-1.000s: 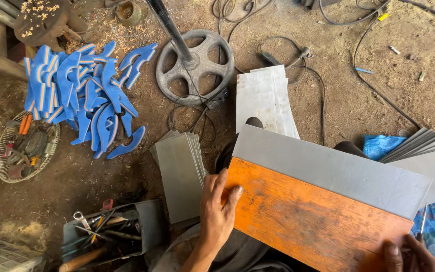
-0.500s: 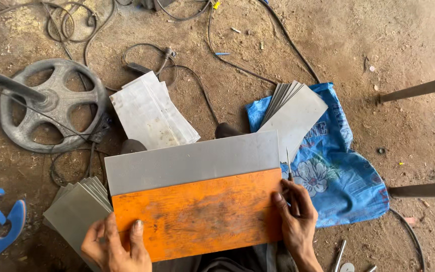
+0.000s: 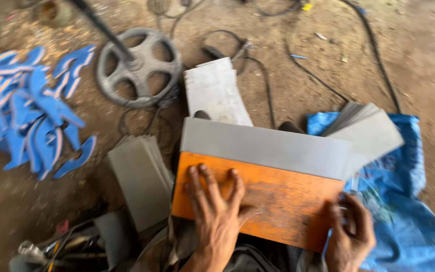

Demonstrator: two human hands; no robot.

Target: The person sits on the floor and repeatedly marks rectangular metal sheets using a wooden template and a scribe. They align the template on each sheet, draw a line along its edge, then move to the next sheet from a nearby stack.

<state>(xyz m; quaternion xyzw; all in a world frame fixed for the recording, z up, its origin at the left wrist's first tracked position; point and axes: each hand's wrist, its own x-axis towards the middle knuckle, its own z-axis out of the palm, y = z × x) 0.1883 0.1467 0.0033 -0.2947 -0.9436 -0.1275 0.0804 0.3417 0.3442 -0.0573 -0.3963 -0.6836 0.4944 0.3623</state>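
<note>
Two bare hands, left hand (image 3: 217,211), right hand (image 3: 349,236), no sleeves visible

Rough dirt-floor workshop: cut grey sheet stacks (image 3: 142,181), blue cut-out pieces (image 3: 31,111), metal wheel (image 3: 139,65), cables (image 3: 328,75), hand tools (image 3: 51,249) lying about.

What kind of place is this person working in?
Probably a small, informal workshop with work done on a dirt floor. Stacks of grey sheets lie on the ground, a pile of blue cut-out shapes sits beside a spoked metal wheel, and both hands press an orange board.
</note>
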